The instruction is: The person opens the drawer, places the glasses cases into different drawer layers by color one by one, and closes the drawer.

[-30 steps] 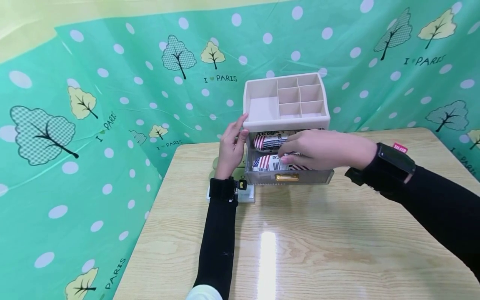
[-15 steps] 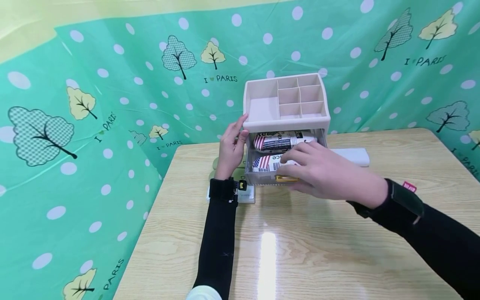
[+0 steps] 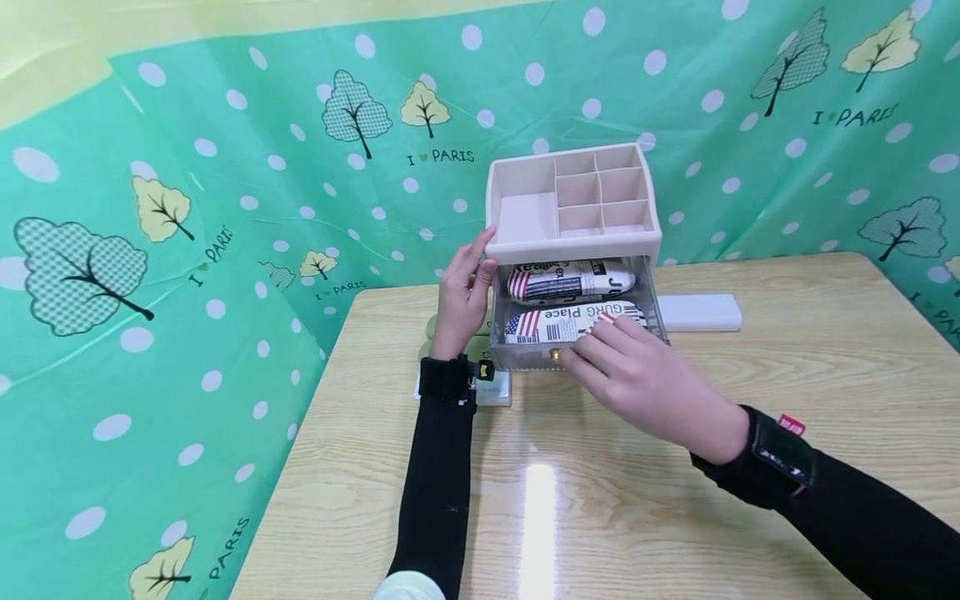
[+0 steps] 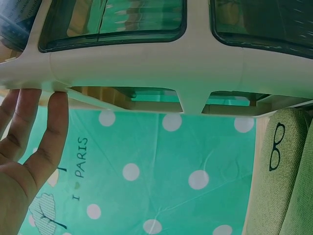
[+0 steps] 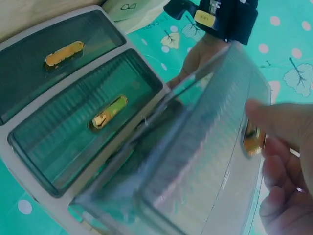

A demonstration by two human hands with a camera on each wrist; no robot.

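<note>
At the left of the white organizer [image 3: 573,250], the left hand [image 3: 461,300] reaches forward, its grip spread and holding nothing, touching the side. Before the organizer, its pulled-out drawer [image 3: 519,358] bears two print-covered cases [image 3: 573,323]; there the right hand [image 3: 641,375] slants in, grip pinching the gold handle [image 5: 253,143].

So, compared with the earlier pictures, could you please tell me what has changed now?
The right hand has drawn back toward the person, from over the printed cases to the front of the drawer, where its fingers now pinch the gold handle. This uncovers more of the cases and a white box. The left hand stays at the organizer's left edge; the drawer stays open.
</note>
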